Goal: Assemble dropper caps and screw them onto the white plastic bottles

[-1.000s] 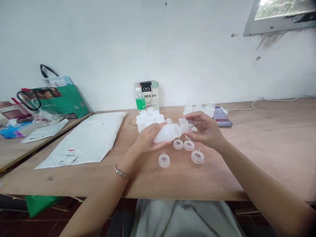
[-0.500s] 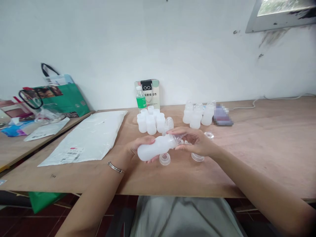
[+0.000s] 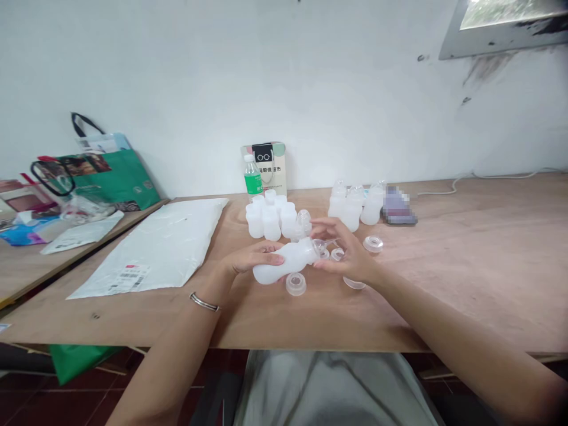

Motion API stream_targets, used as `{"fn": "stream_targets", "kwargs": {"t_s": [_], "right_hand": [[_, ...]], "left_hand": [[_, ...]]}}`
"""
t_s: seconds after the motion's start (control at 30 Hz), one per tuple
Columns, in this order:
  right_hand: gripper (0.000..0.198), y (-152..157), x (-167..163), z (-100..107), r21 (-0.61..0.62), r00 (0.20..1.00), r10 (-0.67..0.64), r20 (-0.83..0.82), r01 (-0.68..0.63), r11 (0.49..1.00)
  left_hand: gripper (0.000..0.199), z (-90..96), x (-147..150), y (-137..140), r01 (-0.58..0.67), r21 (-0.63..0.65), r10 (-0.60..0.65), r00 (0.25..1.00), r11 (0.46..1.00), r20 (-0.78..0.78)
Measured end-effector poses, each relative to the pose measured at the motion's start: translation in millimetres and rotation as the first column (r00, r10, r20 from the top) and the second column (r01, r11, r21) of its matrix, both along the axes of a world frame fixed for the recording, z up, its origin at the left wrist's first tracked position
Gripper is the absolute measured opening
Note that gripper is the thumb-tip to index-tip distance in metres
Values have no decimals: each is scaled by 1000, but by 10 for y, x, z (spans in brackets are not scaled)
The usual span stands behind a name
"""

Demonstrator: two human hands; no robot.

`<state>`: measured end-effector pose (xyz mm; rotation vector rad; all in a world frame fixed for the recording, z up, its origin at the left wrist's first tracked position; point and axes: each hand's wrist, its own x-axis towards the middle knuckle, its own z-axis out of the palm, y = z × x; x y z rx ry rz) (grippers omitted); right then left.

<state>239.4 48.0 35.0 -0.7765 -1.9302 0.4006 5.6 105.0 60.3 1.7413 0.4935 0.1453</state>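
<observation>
Wooden tabletop (image 3: 399, 319) lies before us; above it our left hand (image 3: 252, 258) grasps a smooth, frosted-white bottle (image 3: 290, 260), long axis slanting slightly, clear teat (image 3: 320, 246) pointing right, our right hand (image 3: 347, 253) loosely parted around it. Similar bottles (image 3: 271, 226) stand beyond.

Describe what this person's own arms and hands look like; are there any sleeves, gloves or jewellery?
Both the left hand and the right hand are human and ungloved. No sleeve shows on the left forearm or the right forearm. A thin, silvery bracelet circles the left wrist; none shows on the right. Details such as nails are too small to tell.
</observation>
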Motion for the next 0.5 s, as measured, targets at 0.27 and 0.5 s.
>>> {"fn": "stream_targets", "kwargs": {"t_s": [0.27, 0.5], "right_hand": [[34, 24, 34, -88, -89, 995, -20, 98, 29, 996], [62, 30, 5, -65, 288, 987, 87, 132, -122, 950]], "left_hand": [[47, -18, 2, 4, 15, 0, -15, 999, 1000, -39], [55, -5, -73, 41, 7, -11, -6, 999, 1000, 34]]}}
